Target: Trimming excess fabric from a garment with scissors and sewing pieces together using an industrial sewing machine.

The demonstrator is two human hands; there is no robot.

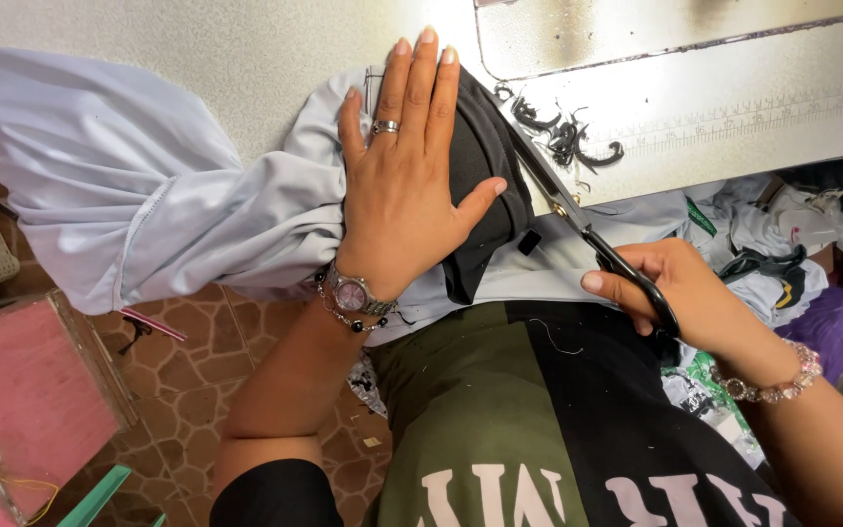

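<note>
Left hand [404,176] pressed flat, open, on black fabric piece [485,156], right hand [670,288] gripping black-handled scissors [578,220] along its edge, pale grey garment [148,195] beneath.

Head view, close, straight down over table [246,49]

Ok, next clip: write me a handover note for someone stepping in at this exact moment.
Left hand: flat, pressing the dark fabric piece onto the pale grey garment on the table.
Right hand: gripping black-handled scissors, blades along the dark piece's right edge.
Done: dark trimmings lie on the table.
Left: the cut along that edge appears unfinished.
</note>
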